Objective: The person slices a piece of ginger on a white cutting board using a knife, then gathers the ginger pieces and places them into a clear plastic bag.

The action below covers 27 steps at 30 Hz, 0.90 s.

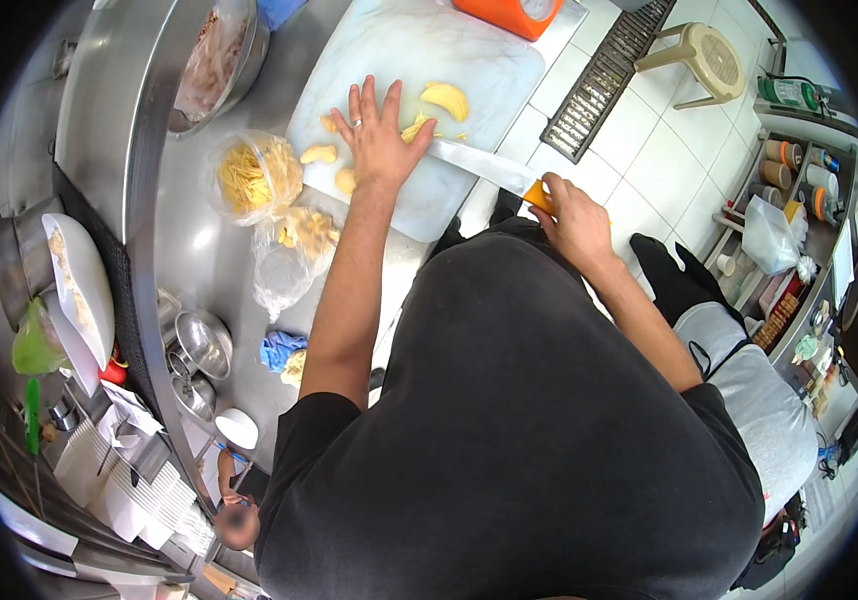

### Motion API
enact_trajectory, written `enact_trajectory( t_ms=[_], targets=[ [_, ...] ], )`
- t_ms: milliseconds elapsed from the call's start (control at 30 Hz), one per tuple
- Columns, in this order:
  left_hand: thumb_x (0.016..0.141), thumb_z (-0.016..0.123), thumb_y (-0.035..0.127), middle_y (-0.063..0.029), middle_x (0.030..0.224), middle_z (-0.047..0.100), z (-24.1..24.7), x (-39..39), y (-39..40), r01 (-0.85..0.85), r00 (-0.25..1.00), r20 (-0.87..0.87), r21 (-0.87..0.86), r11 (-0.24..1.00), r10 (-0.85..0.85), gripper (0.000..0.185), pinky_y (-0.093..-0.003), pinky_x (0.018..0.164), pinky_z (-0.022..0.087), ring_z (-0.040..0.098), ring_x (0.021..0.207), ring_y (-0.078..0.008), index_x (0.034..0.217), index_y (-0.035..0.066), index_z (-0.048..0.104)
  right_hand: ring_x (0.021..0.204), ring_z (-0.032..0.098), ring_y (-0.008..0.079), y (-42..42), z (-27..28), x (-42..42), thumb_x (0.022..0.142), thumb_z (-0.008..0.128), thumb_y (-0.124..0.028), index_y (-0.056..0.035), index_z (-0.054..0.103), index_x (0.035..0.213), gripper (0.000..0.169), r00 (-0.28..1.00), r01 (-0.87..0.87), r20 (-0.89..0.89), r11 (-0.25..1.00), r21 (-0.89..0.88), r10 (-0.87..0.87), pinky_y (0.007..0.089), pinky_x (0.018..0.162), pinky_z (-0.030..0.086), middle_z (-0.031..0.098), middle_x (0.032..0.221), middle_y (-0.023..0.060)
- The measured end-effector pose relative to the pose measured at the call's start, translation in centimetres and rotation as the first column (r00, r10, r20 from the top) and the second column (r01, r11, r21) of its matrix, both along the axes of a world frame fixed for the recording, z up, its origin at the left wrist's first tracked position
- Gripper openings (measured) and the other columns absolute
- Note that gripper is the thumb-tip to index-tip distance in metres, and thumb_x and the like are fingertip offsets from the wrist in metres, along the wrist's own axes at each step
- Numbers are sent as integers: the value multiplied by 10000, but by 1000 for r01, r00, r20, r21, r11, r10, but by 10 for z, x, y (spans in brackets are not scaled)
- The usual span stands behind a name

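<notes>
My right hand point(571, 221) grips the orange handle of a wide-bladed kitchen knife point(493, 166), whose blade reaches left over the white cutting board point(414, 52). My left hand point(384, 139) is spread palm down over the board, with a ring on one finger. Its thumb is at the blade's far end. Fine yellow strips point(415, 127) lie beside the thumb, partly hidden. Beyond them rests a curved yellow slice point(445, 101). Peeled pale-yellow pieces point(319, 154), which look like ginger, lie left of my left hand. What is under the palm is hidden.
A plastic bag of yellow strips point(253, 178) and a bag of peeled pieces point(305, 236) stand beside the board. A steel bowl point(249, 67) holds bagged food. An orange container point(508, 15) sits at the board's far edge. Another person point(736, 375) stands close on my right.
</notes>
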State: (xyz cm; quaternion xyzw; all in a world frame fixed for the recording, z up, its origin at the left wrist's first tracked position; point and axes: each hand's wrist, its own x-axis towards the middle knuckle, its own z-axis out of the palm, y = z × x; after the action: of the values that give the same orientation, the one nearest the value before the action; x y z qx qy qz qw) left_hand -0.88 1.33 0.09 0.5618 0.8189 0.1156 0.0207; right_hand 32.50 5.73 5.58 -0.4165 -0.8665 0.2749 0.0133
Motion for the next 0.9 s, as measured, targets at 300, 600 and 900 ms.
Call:
enact_trajectory(
  t_ms=[300, 600, 900],
  targets=[
    [986, 781, 425, -159, 1657, 509, 4, -8, 10, 3, 991, 136, 20, 1000, -5, 597, -678, 1327, 113, 348, 1619, -356, 1513, 173, 654, 944, 771, 379, 2, 2, 55, 963, 772, -279, -91, 597, 1317, 437, 989, 140, 53, 989, -40, -138, 483, 798, 607, 770, 1090, 161],
    [940, 765, 100, -122, 1417, 680, 31, 8, 63, 285, 953, 146, -144, 948, -265, 482, -457, 1151, 502, 617, 1345, -350, 1418, 120, 702, 867, 770, 426, 17, 1, 43, 1035, 693, -341, -65, 625, 1279, 375, 964, 265, 77, 953, -149, -256, 516, 796, 594, 792, 973, 210],
    [920, 789, 91, -93, 1172, 724, 55, 6, 85, 251, 943, 301, -365, 897, -141, 192, -461, 1018, 552, 682, 1174, -328, 1093, 90, 705, 879, 777, 429, 17, -13, 42, 1045, 688, -361, -51, 629, 1273, 389, 952, 307, 54, 933, -189, -302, 518, 800, 599, 791, 925, 220]
  ],
)
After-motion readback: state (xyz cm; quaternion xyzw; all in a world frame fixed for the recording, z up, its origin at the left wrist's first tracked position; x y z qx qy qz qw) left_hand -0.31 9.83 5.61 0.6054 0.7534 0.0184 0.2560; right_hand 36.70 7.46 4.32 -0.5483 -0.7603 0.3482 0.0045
